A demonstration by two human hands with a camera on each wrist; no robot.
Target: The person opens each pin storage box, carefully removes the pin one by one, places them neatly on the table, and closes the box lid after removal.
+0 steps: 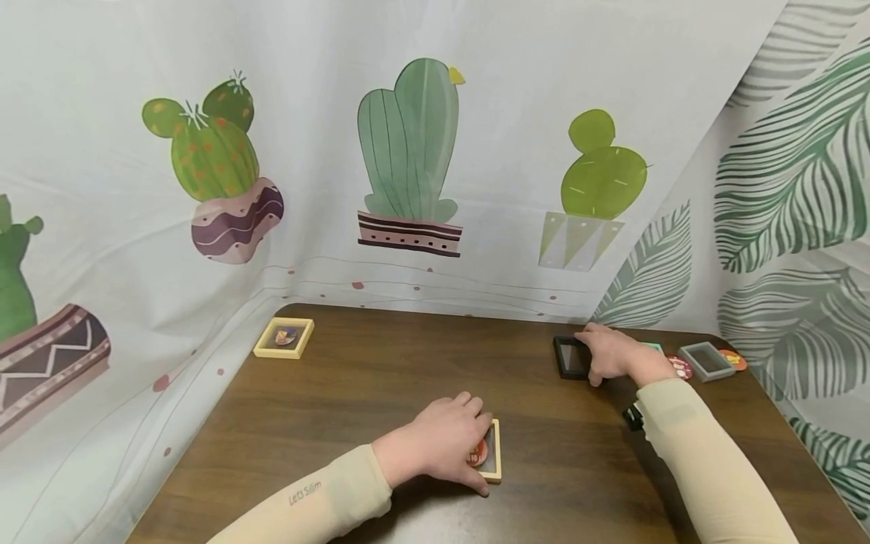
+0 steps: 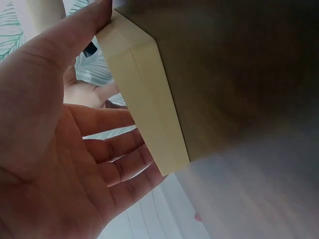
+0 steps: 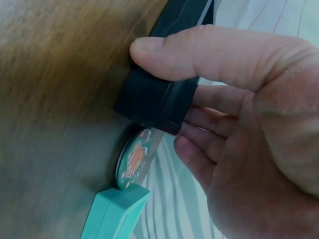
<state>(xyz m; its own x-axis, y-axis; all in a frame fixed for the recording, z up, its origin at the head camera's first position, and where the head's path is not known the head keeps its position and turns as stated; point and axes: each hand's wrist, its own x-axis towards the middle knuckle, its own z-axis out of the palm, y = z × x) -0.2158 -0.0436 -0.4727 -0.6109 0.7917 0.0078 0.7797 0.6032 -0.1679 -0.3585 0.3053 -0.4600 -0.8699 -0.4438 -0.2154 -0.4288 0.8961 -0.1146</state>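
Observation:
On the near middle of the table, my left hand [image 1: 445, 438] holds a cream square frame [image 1: 497, 453], thumb at its near edge and fingertips at the far one. A round red badge [image 1: 479, 452] lies inside that frame, partly covered by the hand. The left wrist view shows the frame's cream side wall [image 2: 144, 94] between thumb and fingers. Farther off to the right, my right hand [image 1: 612, 353] grips a black square frame [image 1: 563, 359]. Its thumb presses one side [image 3: 162, 59], with the other fingers curled behind the opposite side.
A teal frame [image 3: 117, 211] and a green round badge [image 3: 134, 159] lie beside the black frame. Farther right are a red badge [image 1: 680, 367], a grey frame [image 1: 708, 361] and an orange badge [image 1: 734, 360]. Another cream frame [image 1: 261, 351] holding a badge sits at the far left corner.

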